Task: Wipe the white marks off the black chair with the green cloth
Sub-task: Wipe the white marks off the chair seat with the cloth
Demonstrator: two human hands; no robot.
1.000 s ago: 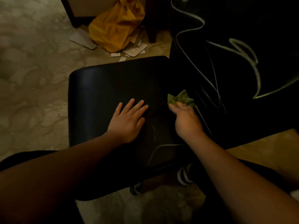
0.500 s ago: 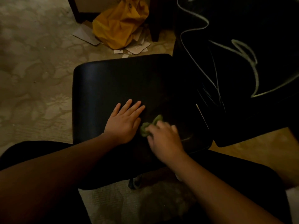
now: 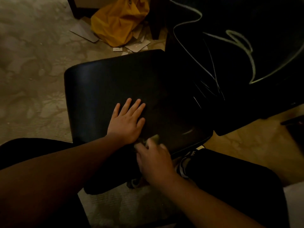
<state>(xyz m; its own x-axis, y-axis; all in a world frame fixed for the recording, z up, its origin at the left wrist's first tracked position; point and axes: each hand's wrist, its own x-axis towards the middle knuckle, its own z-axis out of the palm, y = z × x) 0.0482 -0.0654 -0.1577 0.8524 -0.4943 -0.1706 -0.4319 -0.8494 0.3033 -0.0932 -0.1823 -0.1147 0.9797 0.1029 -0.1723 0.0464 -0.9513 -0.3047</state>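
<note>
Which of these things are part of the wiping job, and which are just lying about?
Part of the job:
black chair
white marks
green cloth
right hand
left hand

Lying about:
yellow bag
cardboard scraps

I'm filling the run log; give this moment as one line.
left hand flat on chair seat | right hand grips green cloth at near edge | white marks remain on backrest

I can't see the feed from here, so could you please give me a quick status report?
Left hand flat on black chair seat. Right hand grips green cloth at seat's near edge. White marks remain on backrest. Nothing in the way.
</note>
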